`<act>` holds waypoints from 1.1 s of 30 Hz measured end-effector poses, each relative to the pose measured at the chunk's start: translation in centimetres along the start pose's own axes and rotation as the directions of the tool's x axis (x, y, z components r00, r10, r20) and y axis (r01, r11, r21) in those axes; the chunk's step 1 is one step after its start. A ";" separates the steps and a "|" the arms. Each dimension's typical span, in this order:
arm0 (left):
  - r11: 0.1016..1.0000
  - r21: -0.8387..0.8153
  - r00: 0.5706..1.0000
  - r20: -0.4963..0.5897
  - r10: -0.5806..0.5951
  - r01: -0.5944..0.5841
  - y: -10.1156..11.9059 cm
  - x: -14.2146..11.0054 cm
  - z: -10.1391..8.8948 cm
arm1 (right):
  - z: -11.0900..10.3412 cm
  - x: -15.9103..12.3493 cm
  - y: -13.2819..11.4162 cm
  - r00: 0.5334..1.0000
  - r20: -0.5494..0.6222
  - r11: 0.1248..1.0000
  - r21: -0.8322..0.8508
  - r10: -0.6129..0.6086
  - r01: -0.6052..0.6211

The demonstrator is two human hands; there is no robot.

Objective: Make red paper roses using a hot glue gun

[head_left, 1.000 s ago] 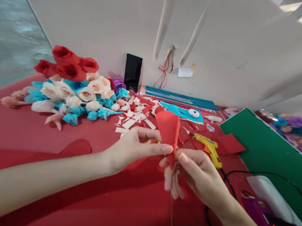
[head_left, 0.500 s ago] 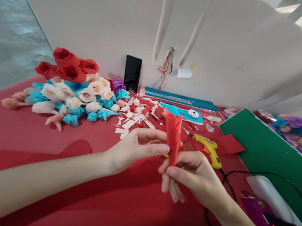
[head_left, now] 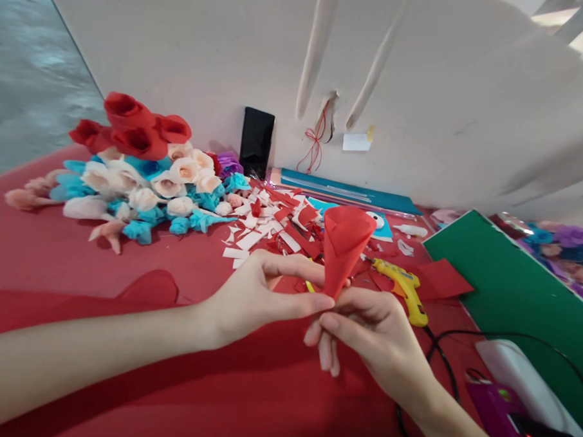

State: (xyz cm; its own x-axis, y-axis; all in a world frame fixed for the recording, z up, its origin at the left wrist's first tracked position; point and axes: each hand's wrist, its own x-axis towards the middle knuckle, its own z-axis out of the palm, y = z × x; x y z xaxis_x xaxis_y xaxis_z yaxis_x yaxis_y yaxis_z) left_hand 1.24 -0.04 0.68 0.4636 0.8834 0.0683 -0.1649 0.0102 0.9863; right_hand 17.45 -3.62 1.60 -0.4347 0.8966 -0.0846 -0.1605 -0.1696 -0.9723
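A red paper cone (head_left: 344, 246), rolled like a flower bud with its wide mouth up, is held above the red table cover (head_left: 53, 253). My left hand (head_left: 264, 294) pinches the cone's narrow lower end between thumb and fingers. My right hand (head_left: 368, 334) grips the same narrow end from below and the right, its fingers curled round it. Both hands meet at the cone's tip. A thin yellow stick shows just behind my left fingers.
A heap of red, cream, pink and blue paper flowers (head_left: 139, 167) lies at the back left. Red and white paper scraps (head_left: 267, 224) litter the middle. A yellow glue gun (head_left: 404, 288) with a black cable lies right of my hands. A green board (head_left: 511, 286) leans at the right.
The red paper has been rolled and turned from a flat petal into an open-mouthed cone. My right hand's fingers have closed in on its lower tip; the arms stayed in place.
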 end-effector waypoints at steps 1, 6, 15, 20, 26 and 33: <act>1.000 -0.009 1.000 0.024 0.021 -0.020 0.0 0.0 -0.1 | -0.1 0.0 0.0 1.000 0.010 1.000 0.011 0.000 0.000; 0.994 -0.062 0.985 0.142 0.099 -0.091 0.1 0.0 -0.4 | -0.4 0.4 0.2 0.999 0.026 1.000 -0.009 -0.029 0.029; 0.998 -0.069 0.997 0.074 0.001 0.004 0.1 0.3 -0.2 | -0.6 0.8 0.1 0.999 -0.022 0.912 -0.409 -0.044 0.031; 0.978 -0.150 0.983 -0.133 0.125 -0.145 0.8 0.6 -0.9 | -2.7 1.5 0.0 0.939 0.082 0.353 -0.913 -0.334 0.205; 0.975 -0.141 0.971 -0.189 0.144 -0.172 1.1 1.3 -1.9 | -6.8 3.0 0.4 0.822 -0.111 0.174 -0.985 -0.558 -0.014; 0.992 -0.115 0.993 -0.105 0.045 -0.057 -0.1 0.9 -0.7 | -4.4 2.3 -0.3 0.892 -0.021 0.429 -0.882 -0.452 0.196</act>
State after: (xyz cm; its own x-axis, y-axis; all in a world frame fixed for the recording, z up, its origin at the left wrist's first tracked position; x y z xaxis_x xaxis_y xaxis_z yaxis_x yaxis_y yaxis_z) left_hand 1.01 1.08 0.52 0.3613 0.9274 0.0966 -0.2903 0.0134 0.9569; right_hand 20.39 0.31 0.70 -0.2969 0.8848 0.3590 0.6272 0.4642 -0.6254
